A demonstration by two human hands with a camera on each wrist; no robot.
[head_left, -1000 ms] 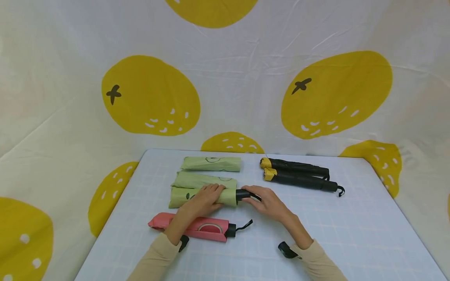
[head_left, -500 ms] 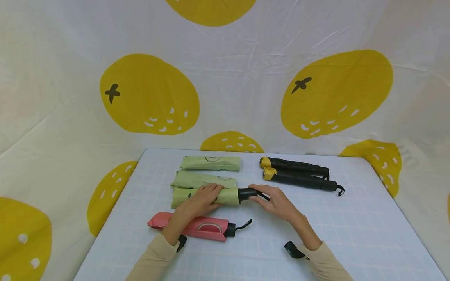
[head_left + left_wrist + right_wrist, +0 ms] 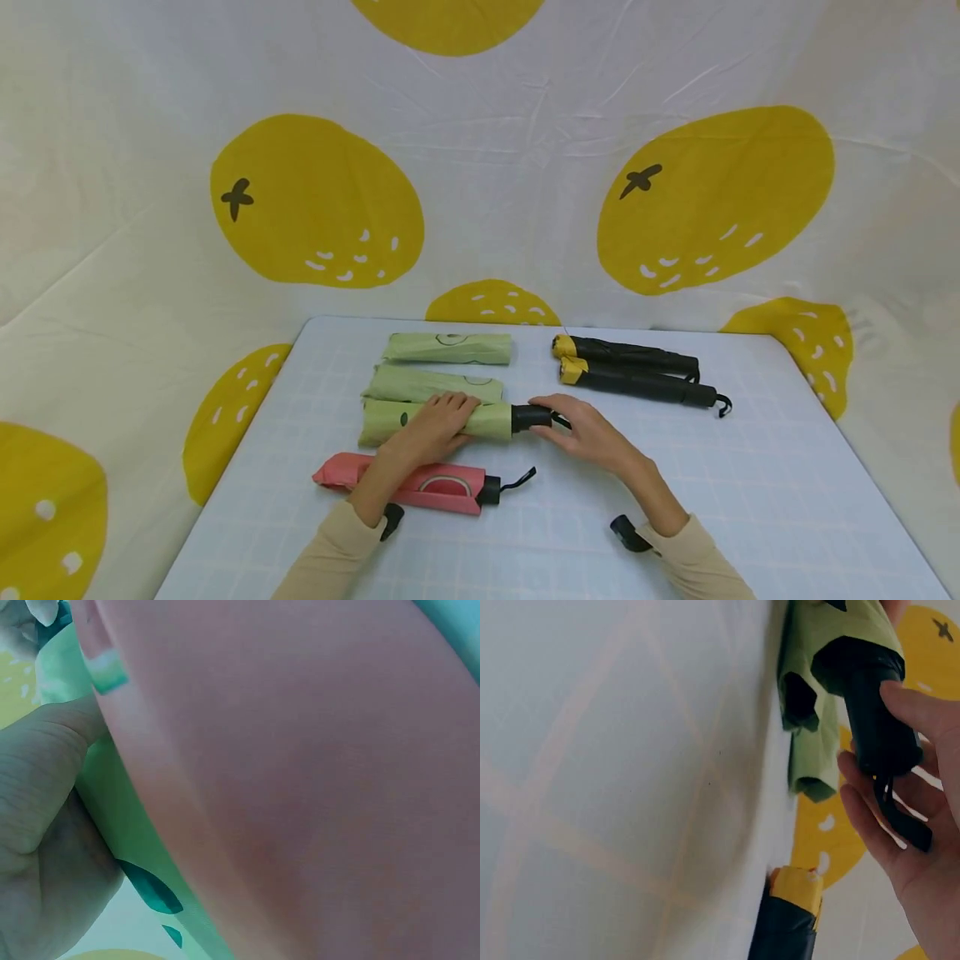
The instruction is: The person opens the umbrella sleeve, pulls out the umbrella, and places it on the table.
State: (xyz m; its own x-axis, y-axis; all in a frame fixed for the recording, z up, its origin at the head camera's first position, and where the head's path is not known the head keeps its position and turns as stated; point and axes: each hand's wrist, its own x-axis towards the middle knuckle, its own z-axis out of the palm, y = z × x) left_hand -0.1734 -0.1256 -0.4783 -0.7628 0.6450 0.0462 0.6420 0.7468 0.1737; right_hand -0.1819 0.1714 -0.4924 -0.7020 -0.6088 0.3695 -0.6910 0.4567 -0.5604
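Note:
In the head view, my left hand [image 3: 438,427] grips a green folded umbrella [image 3: 491,422] around its cloth body. My right hand [image 3: 588,429] holds the black handle [image 3: 531,417] at the umbrella's right end, and a wrist strap hangs there. The right wrist view shows the thumb on one side of the handle [image 3: 881,724] and fingers on the other. A pink folded umbrella [image 3: 450,487] with a watermelon print lies under my left forearm. It fills most of the left wrist view, where my left thumb [image 3: 45,780] crosses the green cloth [image 3: 112,795].
Behind the held umbrella lie two more green rolled pieces, a nearer one [image 3: 431,383] and a farther one [image 3: 450,348]. At the right back sit two black folded umbrellas [image 3: 637,386] with yellow ends. A white sheet with yellow fruit hangs behind the table [image 3: 750,483].
My right hand has shifted right with the handle, and more of the black handle shows outside the green cloth. The left hand stays on the umbrella's body.

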